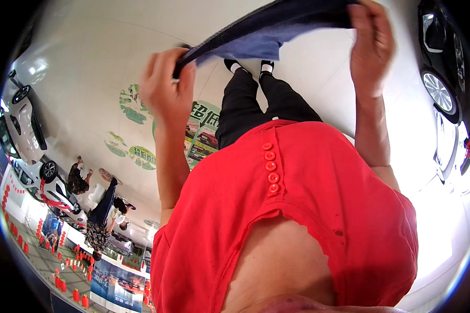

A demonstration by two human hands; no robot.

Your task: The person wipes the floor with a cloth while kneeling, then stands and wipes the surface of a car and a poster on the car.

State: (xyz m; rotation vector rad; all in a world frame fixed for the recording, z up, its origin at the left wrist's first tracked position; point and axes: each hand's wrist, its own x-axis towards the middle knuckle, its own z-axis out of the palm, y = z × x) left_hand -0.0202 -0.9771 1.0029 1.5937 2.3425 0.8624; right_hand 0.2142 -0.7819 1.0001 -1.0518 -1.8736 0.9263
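Note:
A dark blue piece of cloth (pixel 250 45) with a darker band along its upper edge stretches between my two hands, in front of me and above the floor. My left hand (pixel 166 82) pinches one end of the band between thumb and fingers. At the other end, my right hand (pixel 372 47) grips the cloth, higher in the picture. Part of the cloth runs out past the top rim, and its lower edge hangs loose and slightly blurred. Below it show my feet in black shoes (pixel 267 66) on the pale floor.
Printed floor stickers (pixel 203 133) lie to my left. A black car (pixel 440 66) stands at the right. Several white cars (pixel 23 129) and people (pixel 100 207) are at the far left. Red lanterns (pixel 62 283) and a blue poster bearing writing (pixel 115 285) show behind.

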